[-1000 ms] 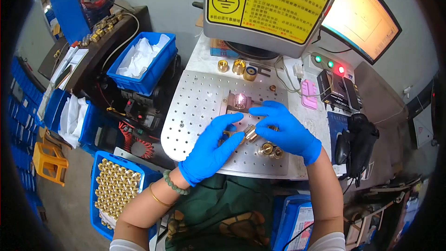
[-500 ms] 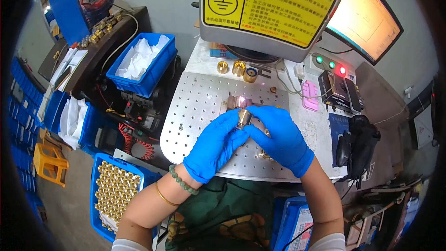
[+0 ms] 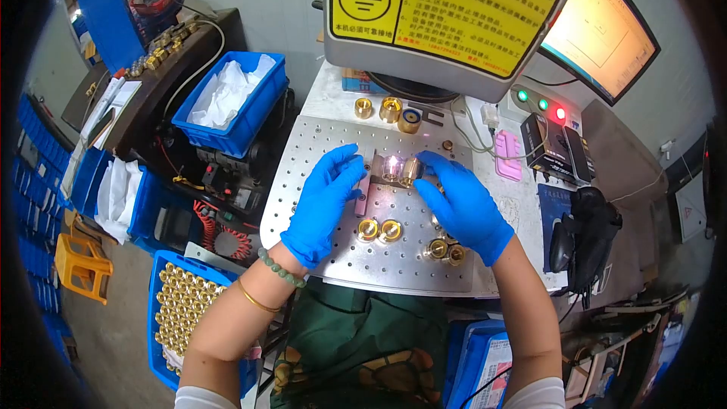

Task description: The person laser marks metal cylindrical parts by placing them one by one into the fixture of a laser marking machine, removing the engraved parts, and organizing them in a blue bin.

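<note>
While my right hand (image 3: 466,204) pinches a brass sleeve (image 3: 411,173) between thumb and fingers, that sleeve sits at the right of the glowing brass sleeve (image 3: 392,169) in the metal fixture (image 3: 380,176). I cannot tell whether the two touch. My left hand (image 3: 324,201) is loosely curled, thumb apart from the fingers, with nothing visible in its grasp; its tips are close by the fixture's left bar (image 3: 363,195), and contact there is unclear.

Nearer me on the perforated plate (image 3: 314,216), two brass rings (image 3: 379,230) stand side by side, and a further pair of brass fittings (image 3: 447,251) lies below my right wrist.

As I judge it, knocking the held sleeve against its lit neighbour could shift that one off its seat, since so little room separates them. Smooth gloves on round brass might let the sleeve twist or slip. If the glow is the beam from the laser housing (image 3: 424,53) overhead, fingertips this close could be burned. Lowering my right forearm carelessly might topple the fittings beneath it.
</note>
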### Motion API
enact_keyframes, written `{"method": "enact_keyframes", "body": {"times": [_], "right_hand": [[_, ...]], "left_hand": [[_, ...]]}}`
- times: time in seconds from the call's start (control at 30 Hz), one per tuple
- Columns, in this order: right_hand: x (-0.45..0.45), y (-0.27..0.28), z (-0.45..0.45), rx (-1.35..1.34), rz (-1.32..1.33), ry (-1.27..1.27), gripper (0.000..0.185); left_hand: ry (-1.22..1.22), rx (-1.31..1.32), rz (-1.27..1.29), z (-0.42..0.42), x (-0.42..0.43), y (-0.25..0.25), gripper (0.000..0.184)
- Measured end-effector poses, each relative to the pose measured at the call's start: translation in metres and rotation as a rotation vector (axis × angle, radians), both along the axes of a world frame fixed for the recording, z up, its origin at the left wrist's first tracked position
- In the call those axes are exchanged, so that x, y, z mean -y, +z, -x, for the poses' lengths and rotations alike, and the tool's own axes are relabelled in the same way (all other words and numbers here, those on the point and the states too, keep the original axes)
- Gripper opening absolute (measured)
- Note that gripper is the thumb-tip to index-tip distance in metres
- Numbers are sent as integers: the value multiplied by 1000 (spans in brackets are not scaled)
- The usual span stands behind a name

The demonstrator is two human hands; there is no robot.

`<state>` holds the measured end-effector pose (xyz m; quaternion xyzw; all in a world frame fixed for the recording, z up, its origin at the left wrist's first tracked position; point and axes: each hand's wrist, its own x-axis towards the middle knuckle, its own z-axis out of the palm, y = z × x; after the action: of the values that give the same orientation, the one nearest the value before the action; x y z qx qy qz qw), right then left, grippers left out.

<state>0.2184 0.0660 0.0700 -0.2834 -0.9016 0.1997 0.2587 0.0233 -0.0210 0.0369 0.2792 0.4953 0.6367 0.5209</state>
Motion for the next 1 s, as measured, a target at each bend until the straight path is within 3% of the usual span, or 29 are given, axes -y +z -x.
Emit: {"method": "enact_keyframes", "body": {"times": [0.03, 0.27, 0.33, 0.43, 1.0], "right_hand": [[-1, -1, 1, 5, 10, -16, 32], [-10, -13, -2, 40, -28, -78, 35], [-12, -16, -3, 35, -29, -78, 35], [-14, -18, -4, 37, -48, -79, 36], [-18, -19, -4, 96, -72, -76, 36]], "left_hand": [[19, -162, -30, 1, -2, -3, 45], [-57, -581, -136, 8, -13, -31, 55], [-24, -912, -239, 9, -15, -34, 60], [-17, -1061, -335, 10, -19, -42, 66], [-32, -1350, -434, 4, -36, -34, 76]]}}
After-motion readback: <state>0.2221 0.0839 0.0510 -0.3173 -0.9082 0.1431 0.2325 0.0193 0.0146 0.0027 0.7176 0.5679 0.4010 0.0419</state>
